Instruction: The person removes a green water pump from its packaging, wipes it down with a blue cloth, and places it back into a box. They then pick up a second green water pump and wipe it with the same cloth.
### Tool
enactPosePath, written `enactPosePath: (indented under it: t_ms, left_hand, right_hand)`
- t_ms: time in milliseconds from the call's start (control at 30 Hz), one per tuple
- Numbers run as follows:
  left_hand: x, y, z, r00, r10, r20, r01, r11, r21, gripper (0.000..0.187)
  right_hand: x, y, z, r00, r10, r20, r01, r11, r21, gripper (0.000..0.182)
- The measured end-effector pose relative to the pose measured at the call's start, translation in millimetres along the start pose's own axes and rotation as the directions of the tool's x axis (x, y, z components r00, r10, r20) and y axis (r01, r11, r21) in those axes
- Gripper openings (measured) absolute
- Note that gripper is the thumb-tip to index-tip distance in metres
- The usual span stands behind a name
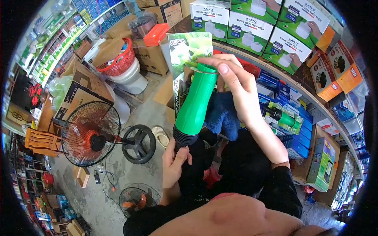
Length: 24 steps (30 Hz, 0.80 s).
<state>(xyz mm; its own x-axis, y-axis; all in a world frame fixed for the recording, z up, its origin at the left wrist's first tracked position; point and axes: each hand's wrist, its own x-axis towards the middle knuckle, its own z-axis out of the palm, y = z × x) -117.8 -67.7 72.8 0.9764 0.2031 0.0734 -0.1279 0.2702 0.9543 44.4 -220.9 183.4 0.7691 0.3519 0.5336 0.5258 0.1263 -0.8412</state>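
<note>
A green plastic hose sprinkler nozzle point(195, 104) with a black ribbed end is tilted in front of me, attached to or lying against a printed SUWA card point(185, 47). My left hand point(174, 163) is closed around the black end at the bottom. Up at the wide green end, my right hand point(240, 80) has its index finger over the rim and its thumb beside it, gripping the edge. The other right-hand fingers are partly hidden. Behind the nozzle, below my right hand, is a dark blue cloth point(222, 116).
KAIYO bulb boxes point(250, 33) are stacked on the shelf ahead. A similar green nozzle point(289, 119) in packaging sits among blue boxes at right. A pedestal fan point(92, 133), its round black base point(138, 143) and a red basket point(118, 57) stand at left.
</note>
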Motion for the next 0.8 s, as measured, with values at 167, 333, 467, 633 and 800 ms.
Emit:
enactPosePath:
  t_ms: [167, 333, 467, 633, 800]
  left_hand:
    - [-0.3, -6.1, -4.5, 0.999, 0.021, 0.024, -0.02, 0.998, -0.061, 0.041]
    - [-0.3, -6.9, 0.3, 0.996, 0.089, 0.004, -0.089, 0.996, 0.002, 0.042]
    - [-1.4, -11.4, -6.0, 0.991, 0.129, 0.045, -0.131, 0.991, 0.036, 0.045]
    - [0.7, -7.1, 4.0, 0.985, 0.167, -0.042, -0.163, 0.983, 0.089, 0.042]
    - [-2.8, -14.6, -6.4, 0.992, 0.129, 0.004, -0.129, 0.991, -0.025, 0.045]
  right_hand:
    - [0.3, -4.4, -1.1, 0.991, 0.118, 0.061, -0.125, 0.983, 0.135, 0.034]
    - [-2.5, -7.9, -0.4, 0.97, 0.145, 0.196, -0.224, 0.848, 0.48, 0.038]
    - [-5.6, -10.4, -0.6, 0.955, 0.187, 0.229, -0.27, 0.866, 0.42, 0.061]
    - [-7.7, -21.0, 3.3, 0.913, 0.297, 0.278, -0.401, 0.775, 0.488, 0.064]
    - [-10.4, -22.5, 1.1, 0.881, 0.359, 0.309, -0.473, 0.699, 0.536, 0.057]
